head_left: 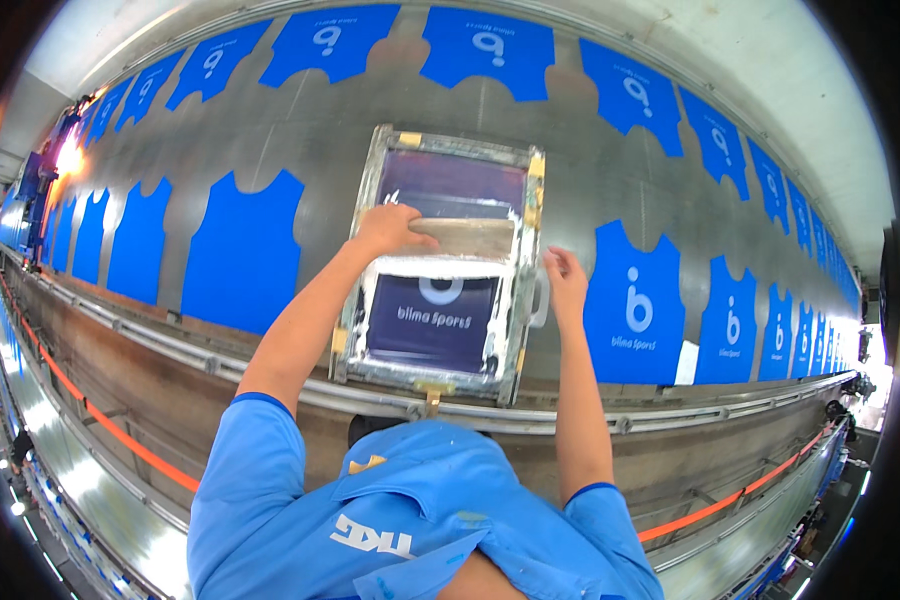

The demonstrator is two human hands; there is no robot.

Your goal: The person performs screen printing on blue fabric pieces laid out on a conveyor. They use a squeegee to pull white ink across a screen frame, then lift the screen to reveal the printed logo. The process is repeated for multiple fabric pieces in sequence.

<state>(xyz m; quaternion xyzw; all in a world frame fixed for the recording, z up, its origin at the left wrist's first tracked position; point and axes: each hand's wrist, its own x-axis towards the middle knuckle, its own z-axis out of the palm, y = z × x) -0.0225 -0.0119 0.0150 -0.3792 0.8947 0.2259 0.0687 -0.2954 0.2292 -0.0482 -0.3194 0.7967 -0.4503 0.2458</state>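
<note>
A screen-printing frame (528, 335) with a metal border lies in front of me, with white ink on its mesh and a pale logo showing in the lower part. Across its middle lies a squeegee (470, 238), and my left hand (390, 230) grips its left end. My right hand (567, 280) hovers just beyond the frame's right side, fingers loosely bent and nothing visible in them. A white loop handle (541, 302) on the frame sits beside that hand. The frame covers whatever lies beneath it.
Plain blue shirt panels (240, 250) lie left of the frame in the near row. Printed blue panels (635, 325) lie to the right, and more printed panels (488, 50) line the far side. A metal rail (570, 422) runs along the table's near edge.
</note>
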